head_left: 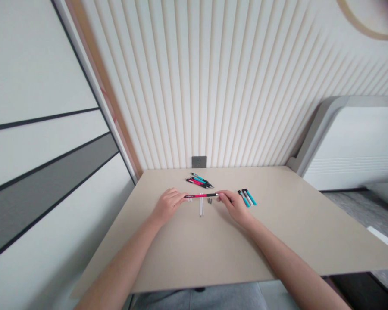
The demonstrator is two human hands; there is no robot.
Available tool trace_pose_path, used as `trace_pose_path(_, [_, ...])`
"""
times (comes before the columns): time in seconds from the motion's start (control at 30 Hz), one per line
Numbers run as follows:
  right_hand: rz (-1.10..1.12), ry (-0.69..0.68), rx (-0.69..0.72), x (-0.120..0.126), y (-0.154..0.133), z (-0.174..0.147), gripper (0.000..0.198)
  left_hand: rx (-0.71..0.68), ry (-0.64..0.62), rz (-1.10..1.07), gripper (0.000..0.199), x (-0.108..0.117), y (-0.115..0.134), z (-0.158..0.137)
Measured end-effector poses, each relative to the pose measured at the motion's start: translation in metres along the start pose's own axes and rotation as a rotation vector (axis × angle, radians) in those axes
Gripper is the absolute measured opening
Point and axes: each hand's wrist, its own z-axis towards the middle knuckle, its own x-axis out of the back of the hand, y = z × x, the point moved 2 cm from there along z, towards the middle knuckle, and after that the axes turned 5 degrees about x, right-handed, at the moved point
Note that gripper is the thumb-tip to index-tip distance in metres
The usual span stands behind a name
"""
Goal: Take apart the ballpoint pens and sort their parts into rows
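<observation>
A red and black pen is stretched level between my two hands, above the table. My left hand pinches its black end, while the fingers of my right hand are closed on the silver tip at the other end. Below the pen lie thin white tubes that look like pen refills. Several small dark grey pieces sit just right of the tubes. Small pale pieces lie near my left fingertips, too small to make out.
Beyond my hands, several red, blue and black pens lie in a pile on the beige table. Blue and white pen barrels lie right of my right hand. A dark socket is on the ribbed wall behind.
</observation>
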Motion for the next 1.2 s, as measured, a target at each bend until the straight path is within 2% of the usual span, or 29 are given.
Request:
trace_pose_path(0.13, [-0.039, 0.031, 0.008, 0.001, 0.002, 0.001, 0.029, 0.003, -0.011, 0.003, 0.023, -0.001, -0.001, 0.0])
trace_pose_path(0.57, [0.031, 0.102, 0.065, 0.004, -0.006, 0.003, 0.024, 0.007, -0.023, 0.028, 0.023, -0.003, 0.001, 0.0])
trace_pose_path(0.77, [-0.044, 0.143, 0.074, 0.014, -0.004, 0.005, 0.024, 0.033, 0.004, 0.036, 0.021, 0.0, 0.001, 0.001])
trace_pose_path(1.0, [-0.3, -0.15, 0.139, 0.033, 0.012, 0.006, 0.02, 0.052, 0.025, 0.054, 0.022, 0.001, 0.0, 0.001])
trace_pose_path(1.2, [-0.442, -0.321, 0.077, 0.027, 0.017, 0.002, 0.022, 0.047, 0.019, 0.06, 0.022, 0.0, 0.001, 0.001])
